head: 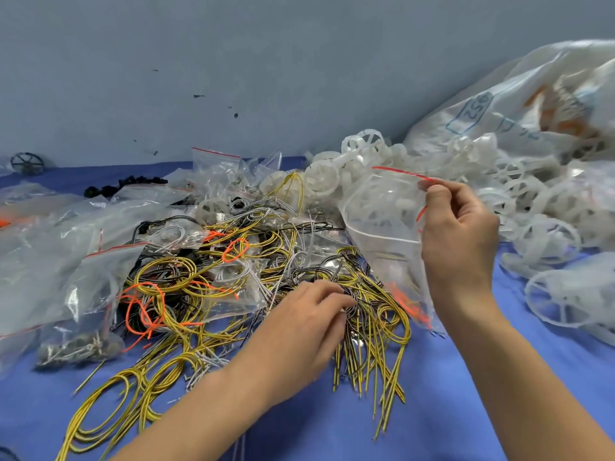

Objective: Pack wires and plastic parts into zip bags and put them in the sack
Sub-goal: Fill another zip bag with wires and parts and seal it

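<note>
right hand (pixel 457 227) pinches an open zip bag (pixel 382 224) by its rim; left hand (pixel 299 331) grips yellow wires (pixel 372 327).

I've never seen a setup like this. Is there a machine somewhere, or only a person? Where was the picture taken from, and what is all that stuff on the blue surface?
There is no machine here. The one picture comes from a camera worn on a person's head, looking down at their two bare hands. The right hand pinches the red-striped mouth of a clear zip bag and holds it up. The left hand grips a bunch of yellow-and-black wires from the tangled heap on the blue table cover. Behind lie white plastic wheels. Filled bags lie at the left, and a big white sack at the far right.
</note>
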